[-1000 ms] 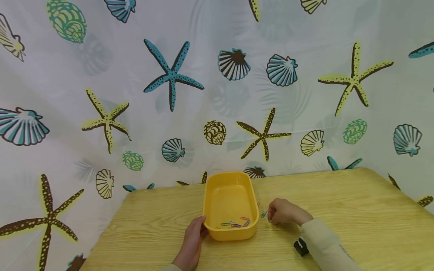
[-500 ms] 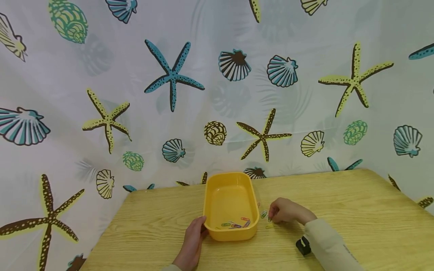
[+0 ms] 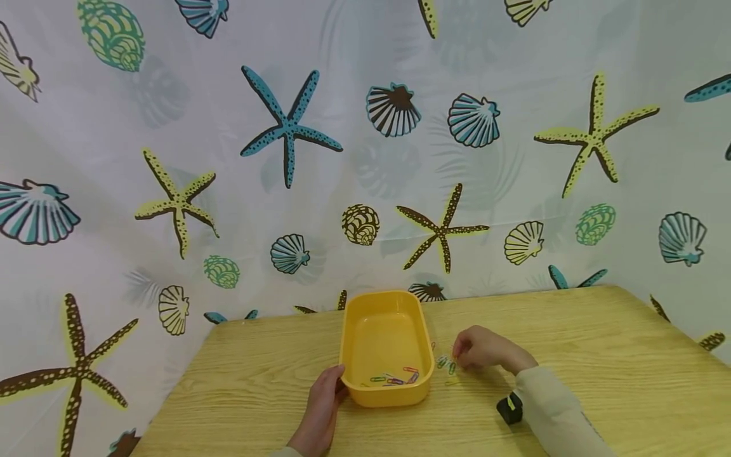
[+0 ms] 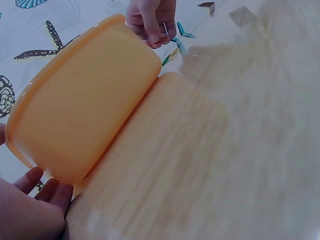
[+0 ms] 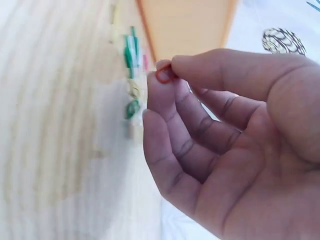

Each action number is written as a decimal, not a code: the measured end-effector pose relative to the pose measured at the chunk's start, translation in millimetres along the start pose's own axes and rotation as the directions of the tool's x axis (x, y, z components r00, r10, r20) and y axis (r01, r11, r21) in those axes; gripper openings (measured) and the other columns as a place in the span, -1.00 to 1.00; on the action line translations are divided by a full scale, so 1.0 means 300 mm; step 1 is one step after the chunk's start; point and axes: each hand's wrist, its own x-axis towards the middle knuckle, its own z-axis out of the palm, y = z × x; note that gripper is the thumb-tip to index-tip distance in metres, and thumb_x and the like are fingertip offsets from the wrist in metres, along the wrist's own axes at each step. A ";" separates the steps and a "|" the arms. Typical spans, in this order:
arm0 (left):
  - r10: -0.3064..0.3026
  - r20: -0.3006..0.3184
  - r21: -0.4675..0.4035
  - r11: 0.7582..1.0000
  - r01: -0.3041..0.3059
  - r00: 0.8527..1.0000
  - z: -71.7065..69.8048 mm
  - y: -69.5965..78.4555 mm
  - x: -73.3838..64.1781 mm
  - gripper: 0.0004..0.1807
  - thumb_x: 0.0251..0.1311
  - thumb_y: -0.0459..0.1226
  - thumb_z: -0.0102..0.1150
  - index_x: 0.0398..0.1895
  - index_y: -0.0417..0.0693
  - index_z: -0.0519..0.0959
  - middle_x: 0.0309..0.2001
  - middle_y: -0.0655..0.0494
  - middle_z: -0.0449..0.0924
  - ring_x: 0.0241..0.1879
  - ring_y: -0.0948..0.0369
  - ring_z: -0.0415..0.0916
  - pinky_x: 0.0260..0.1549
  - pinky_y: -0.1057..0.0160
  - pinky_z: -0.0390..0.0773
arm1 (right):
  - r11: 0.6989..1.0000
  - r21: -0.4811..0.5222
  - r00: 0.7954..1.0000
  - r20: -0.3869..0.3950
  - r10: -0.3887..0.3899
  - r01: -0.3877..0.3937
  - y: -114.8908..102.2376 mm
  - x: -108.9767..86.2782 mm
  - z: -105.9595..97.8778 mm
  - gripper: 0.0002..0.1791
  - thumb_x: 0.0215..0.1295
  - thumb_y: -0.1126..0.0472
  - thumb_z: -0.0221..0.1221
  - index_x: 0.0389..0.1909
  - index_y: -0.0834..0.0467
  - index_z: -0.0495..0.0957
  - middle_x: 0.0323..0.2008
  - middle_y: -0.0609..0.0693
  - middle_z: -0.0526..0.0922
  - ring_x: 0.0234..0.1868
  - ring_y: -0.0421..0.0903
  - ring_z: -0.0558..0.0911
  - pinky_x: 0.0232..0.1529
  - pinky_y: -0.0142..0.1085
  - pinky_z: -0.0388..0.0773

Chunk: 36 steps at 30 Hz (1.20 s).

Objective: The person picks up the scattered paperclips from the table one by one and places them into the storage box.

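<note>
My left hand [image 3: 323, 401] holds the yellow plastic tray [image 3: 388, 398] by its near left corner, fingertips against the outer wall in the left wrist view. Several coloured paper clips [image 3: 395, 381] lie inside the tray at its near end. To the right of the tray, my right hand [image 3: 487, 349] is just above the table. Between thumb and forefinger it pinches a red paper clip [image 5: 162, 76], seen best in the right wrist view. Green paper clips [image 3: 452, 368] and a yellow paper clip [image 3: 453, 383] lie on the table beside that hand.
The wooden table [image 3: 263, 368] reaches back to a white curtain [image 3: 320, 209] printed with starfish and shells. A small black device [image 3: 510, 409] sits at the right wrist, by the cream sleeve [image 3: 556, 406]. Near the tray's right wall lies a pinkish clip [image 3: 433, 346].
My right hand has moved slightly up and away from the loose clips, and a red paper clip now shows in its fingers. The left hand and tray stay in place.
</note>
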 end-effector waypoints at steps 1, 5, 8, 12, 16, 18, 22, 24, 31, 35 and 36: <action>0.002 -0.002 0.001 1.000 -0.002 1.000 0.000 0.001 -0.001 -0.51 0.44 -0.14 -0.10 0.16 -0.44 0.33 0.15 -0.21 0.38 0.14 0.00 0.35 0.18 0.01 0.36 | 1.000 0.023 1.000 -0.002 0.010 -0.010 -0.001 0.001 -0.007 -0.92 0.09 0.47 0.19 -0.47 0.26 0.51 -0.56 -0.02 0.53 -0.55 -0.14 0.47 -0.50 -0.33 0.50; 0.009 0.001 0.008 1.000 -0.009 1.000 0.001 0.002 -0.007 -0.51 0.44 -0.14 -0.10 0.15 -0.44 0.34 0.14 -0.20 0.39 0.11 0.02 0.36 0.18 0.02 0.37 | 0.995 0.095 1.000 0.001 0.009 -0.009 -0.001 0.012 -0.030 -0.97 0.16 0.40 0.18 -0.41 0.26 0.51 -0.52 -0.01 0.55 -0.49 -0.14 0.50 -0.45 -0.32 0.55; 0.010 0.002 0.012 1.000 -0.010 1.000 0.000 0.003 -0.009 -0.51 0.44 -0.14 -0.11 0.15 -0.44 0.33 0.14 -0.21 0.39 0.11 0.02 0.36 0.18 0.02 0.36 | 0.993 0.118 1.000 -0.017 -0.004 0.006 -0.016 0.022 -0.032 -0.93 0.21 0.37 0.17 -0.35 0.31 0.51 -0.49 0.00 0.57 -0.44 -0.13 0.53 -0.38 -0.27 0.58; 0.008 0.000 0.008 1.000 -0.008 1.000 -0.002 0.003 -0.009 -0.52 0.44 -0.15 -0.11 0.15 -0.44 0.33 0.13 -0.20 0.39 0.11 0.02 0.36 0.19 0.01 0.36 | 0.991 0.136 0.998 -0.060 0.003 0.005 -0.042 0.034 -0.016 -0.90 0.21 0.36 0.17 -0.31 0.34 0.52 -0.43 0.05 0.60 -0.40 -0.09 0.55 -0.30 -0.18 0.60; 0.006 0.000 0.005 1.000 -0.006 1.000 -0.003 0.002 -0.007 -0.53 0.43 -0.15 -0.10 0.13 -0.43 0.34 0.12 -0.19 0.40 0.11 0.03 0.36 0.18 0.01 0.36 | 0.990 0.143 0.997 -0.080 0.002 0.010 -0.061 0.034 -0.004 -0.92 0.20 0.37 0.16 -0.31 0.32 0.53 -0.41 0.09 0.61 -0.39 -0.08 0.55 -0.29 -0.15 0.61; 0.007 0.001 0.005 1.000 -0.007 1.000 -0.004 0.002 -0.008 -0.53 0.43 -0.15 -0.10 0.13 -0.43 0.35 0.11 -0.19 0.41 0.10 0.03 0.36 0.18 0.01 0.37 | 0.990 0.143 0.996 -0.088 0.002 0.011 -0.063 0.035 -0.004 -0.92 0.20 0.37 0.15 -0.31 0.32 0.53 -0.41 0.08 0.61 -0.39 -0.08 0.55 -0.29 -0.15 0.61; 0.009 0.005 0.007 1.000 -0.009 1.000 -0.006 0.003 -0.007 -0.53 0.43 -0.14 -0.10 0.12 -0.43 0.36 0.11 -0.18 0.41 0.10 0.03 0.36 0.17 0.02 0.37 | 0.987 0.160 0.994 -0.108 0.010 0.008 -0.060 0.037 -0.007 -0.91 0.21 0.36 0.14 -0.29 0.33 0.52 -0.44 0.05 0.59 -0.38 -0.05 0.55 -0.27 -0.13 0.60; 0.011 0.003 0.006 1.000 -0.011 1.000 -0.006 0.003 -0.006 -0.53 0.43 -0.15 -0.10 0.12 -0.43 0.36 0.11 -0.19 0.40 0.10 0.02 0.36 0.17 0.02 0.37 | 0.983 0.181 0.993 -0.117 0.014 0.007 -0.061 0.039 -0.009 -0.88 0.24 0.34 0.14 -0.27 0.34 0.52 -0.44 0.04 0.58 -0.36 -0.02 0.56 -0.24 -0.10 0.61; 0.006 0.002 -0.002 1.000 -0.006 1.000 -0.005 0.001 -0.003 -0.55 0.43 -0.14 -0.09 0.11 -0.40 0.36 0.12 -0.17 0.41 0.10 0.04 0.36 0.19 0.02 0.35 | 0.962 0.271 0.987 -0.163 0.010 0.035 -0.089 0.067 0.005 -0.85 0.34 0.29 0.11 -0.22 0.33 0.51 -0.35 0.11 0.59 -0.28 0.04 0.57 -0.17 -0.07 0.60; -0.002 0.012 0.002 1.000 0.002 1.000 -0.003 -0.001 -0.001 -0.54 0.43 -0.12 -0.09 0.11 -0.39 0.35 0.13 -0.16 0.40 0.12 0.03 0.35 0.20 0.02 0.34 | 0.949 0.312 0.983 -0.182 0.014 0.045 -0.113 0.084 0.022 -0.82 0.36 0.30 0.06 -0.17 0.36 0.51 -0.34 0.07 0.58 -0.29 -0.05 0.56 -0.15 -0.09 0.58; -0.002 0.014 0.002 1.000 0.002 1.000 -0.003 -0.001 -0.001 -0.54 0.43 -0.12 -0.09 0.11 -0.39 0.35 0.13 -0.17 0.40 0.12 0.03 0.35 0.20 0.02 0.34 | 0.944 0.327 0.982 -0.188 0.015 0.048 -0.121 0.086 0.026 -0.81 0.35 0.30 0.04 -0.16 0.37 0.50 -0.33 0.05 0.57 -0.29 -0.07 0.56 -0.15 -0.10 0.58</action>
